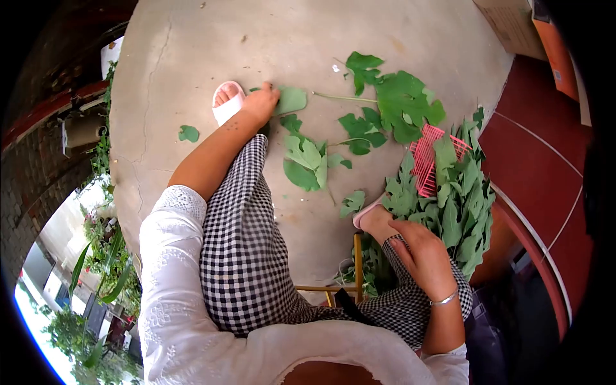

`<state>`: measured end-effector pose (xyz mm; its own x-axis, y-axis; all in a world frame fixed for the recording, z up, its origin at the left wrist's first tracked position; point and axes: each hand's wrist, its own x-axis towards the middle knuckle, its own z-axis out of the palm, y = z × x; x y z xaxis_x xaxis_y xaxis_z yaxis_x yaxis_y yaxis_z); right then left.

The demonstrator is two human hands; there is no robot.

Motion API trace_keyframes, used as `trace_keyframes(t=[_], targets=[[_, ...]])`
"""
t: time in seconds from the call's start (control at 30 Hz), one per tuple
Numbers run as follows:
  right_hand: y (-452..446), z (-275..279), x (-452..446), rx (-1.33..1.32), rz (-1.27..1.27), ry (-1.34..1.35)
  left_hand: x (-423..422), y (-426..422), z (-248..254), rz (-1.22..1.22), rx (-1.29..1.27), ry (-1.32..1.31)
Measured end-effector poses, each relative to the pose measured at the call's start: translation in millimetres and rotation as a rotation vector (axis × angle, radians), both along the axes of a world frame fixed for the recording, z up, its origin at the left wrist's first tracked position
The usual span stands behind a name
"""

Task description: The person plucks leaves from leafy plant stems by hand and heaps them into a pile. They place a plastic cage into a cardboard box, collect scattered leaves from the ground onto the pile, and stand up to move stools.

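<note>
My left hand (262, 104) reaches down to the floor beside my left foot. Its fingers are curled together at the edge of a green leaf (293, 100), whose pale side shows; the fingertips are partly hidden. My right hand (423, 256) lies on my right lower leg, fingers stretched out and holding nothing. Beyond it, a pink plastic basket (423, 168) is heaped with lobed green leaves (452, 215). More loose leaves lie on the floor between my feet, among them a large lobed leaf (401, 99) and a paler cluster (308, 160).
The floor (192, 51) is bare concrete with cracks. A small leaf (188, 133) lies left of my left foot. Cardboard boxes (507, 24) stand at the upper right, above dark red tiles (532, 141). Potted plants (106, 250) grow at the left. A yellowish stool frame (358, 266) shows beneath me.
</note>
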<state>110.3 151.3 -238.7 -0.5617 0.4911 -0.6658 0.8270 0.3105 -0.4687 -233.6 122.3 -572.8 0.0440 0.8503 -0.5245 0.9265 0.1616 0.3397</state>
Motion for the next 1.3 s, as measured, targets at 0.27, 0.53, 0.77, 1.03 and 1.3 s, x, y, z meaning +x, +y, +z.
trace_keyframes(t=[0.27, 0.53, 0.77, 1.03, 1.3], targets=[[0.0, -1.2, 0.0, 0.042, 0.002, 0.018, 41.9, -6.2, 44.6, -0.418, 0.344, -0.624], [-6.1, 2.5, 7.1, 0.064, -0.015, 0.069, 133.8, -50.2, 15.3, -0.974, -0.01, -0.323], [-9.0, 5.8, 22.0, 0.042, -0.049, 0.054, 120.2, -11.4, 9.3, -0.717, 0.267, -0.431], [-8.1, 7.4, 29.5, -0.009, -0.08, 0.057, 189.1, 87.0, 37.6, -0.677, 0.479, -0.199], [-10.7, 11.4, 39.0, 0.035, -0.057, 0.046, 208.3, 74.1, 16.4, -0.637, 0.207, -0.075]])
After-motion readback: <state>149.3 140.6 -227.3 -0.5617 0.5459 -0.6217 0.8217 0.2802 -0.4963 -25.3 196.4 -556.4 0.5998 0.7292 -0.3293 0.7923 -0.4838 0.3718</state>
